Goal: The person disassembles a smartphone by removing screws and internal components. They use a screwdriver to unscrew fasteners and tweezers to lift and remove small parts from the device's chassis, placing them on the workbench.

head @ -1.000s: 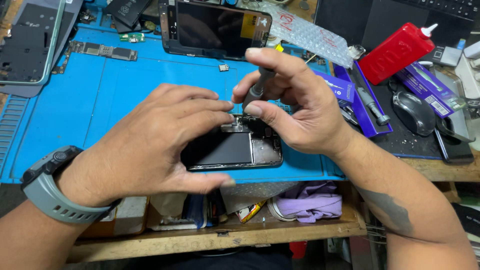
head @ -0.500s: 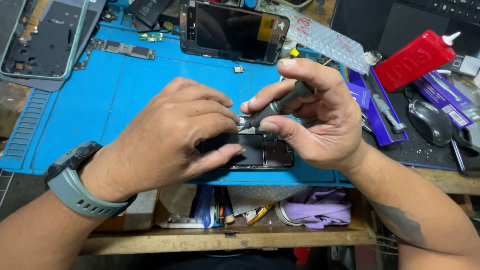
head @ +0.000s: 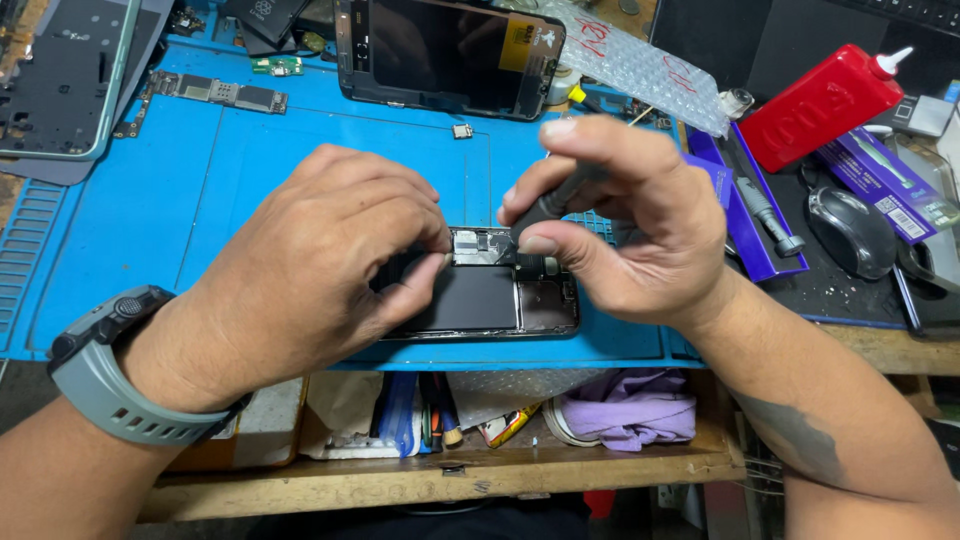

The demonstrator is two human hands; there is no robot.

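A blue work mat [head: 250, 200] covers the bench; on its near edge lies an opened phone [head: 490, 295], long axis running left to right, just below both hands; the left hand [head: 320, 260] lies over its left half, fingers pressed together on the frame, and is the nearer; the right hand [head: 620, 225] pinches a dark screwdriver [head: 545, 205] between thumb and fingers, tip slanting down-left toward the phone's upper edge, though the contact point seems hidden; farther back lie a detached screen [head: 450, 55] and a circuit board [head: 215, 92]; right, a red bottle [head: 820, 100] and a mouse [head: 850, 230]; a loose small part [head: 462, 130] sits clear.
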